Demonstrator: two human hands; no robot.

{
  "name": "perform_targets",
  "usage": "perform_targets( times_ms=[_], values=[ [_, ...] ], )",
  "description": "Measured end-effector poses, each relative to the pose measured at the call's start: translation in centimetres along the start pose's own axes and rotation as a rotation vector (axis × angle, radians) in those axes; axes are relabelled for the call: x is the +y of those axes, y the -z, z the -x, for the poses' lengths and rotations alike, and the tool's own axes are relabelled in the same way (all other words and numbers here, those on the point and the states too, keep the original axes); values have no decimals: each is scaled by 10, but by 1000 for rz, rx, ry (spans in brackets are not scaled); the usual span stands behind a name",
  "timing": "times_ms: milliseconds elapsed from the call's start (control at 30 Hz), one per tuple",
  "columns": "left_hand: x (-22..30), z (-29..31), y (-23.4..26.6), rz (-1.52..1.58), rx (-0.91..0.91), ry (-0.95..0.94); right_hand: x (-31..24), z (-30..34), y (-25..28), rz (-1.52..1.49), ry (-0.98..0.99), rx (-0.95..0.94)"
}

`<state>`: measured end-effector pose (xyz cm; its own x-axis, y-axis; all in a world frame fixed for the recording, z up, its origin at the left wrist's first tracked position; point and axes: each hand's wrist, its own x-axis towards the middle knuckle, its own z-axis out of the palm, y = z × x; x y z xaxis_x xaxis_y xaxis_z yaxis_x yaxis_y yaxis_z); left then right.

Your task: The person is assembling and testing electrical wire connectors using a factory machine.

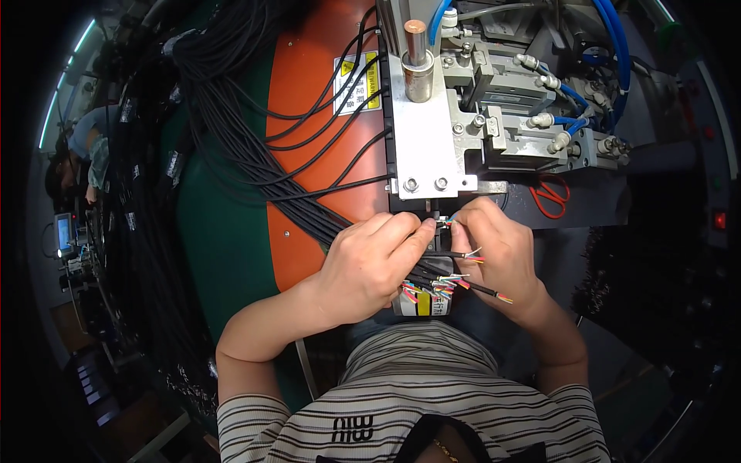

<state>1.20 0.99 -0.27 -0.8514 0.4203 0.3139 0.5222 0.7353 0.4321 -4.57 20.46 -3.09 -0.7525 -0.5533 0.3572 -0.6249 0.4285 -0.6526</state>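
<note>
Striped shirt (pixel 421 378) faces orange worktop (pixel 316 77) under cables (pixel 309 212); screen (pixel 65 233) glows leftward.

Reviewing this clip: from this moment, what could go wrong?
Pinching: the left hand and right hand are close to the machine's metal block, so fingers might get caught if parts there moved.

Snagging: other coloured wire ends bunch near the hands and could tangle with the cable end held between them.

Bending: its thin wires look fine enough to bend if pinched unevenly.
</note>
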Motion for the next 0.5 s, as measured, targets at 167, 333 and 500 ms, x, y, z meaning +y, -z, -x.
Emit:
perform_targets(
  times_ms=[167, 333, 500],
  values=[
    [-4, 3, 0, 34, -17, -19, -1, 3, 1, -25, 5, -3],
    [-4, 3, 0, 52, -25, -16, 0, 5, -3, -34, 16, 33],
    [0, -4, 4, -111, -93, -123, -1, 1, -3, 38, 82, 75]
  ],
)
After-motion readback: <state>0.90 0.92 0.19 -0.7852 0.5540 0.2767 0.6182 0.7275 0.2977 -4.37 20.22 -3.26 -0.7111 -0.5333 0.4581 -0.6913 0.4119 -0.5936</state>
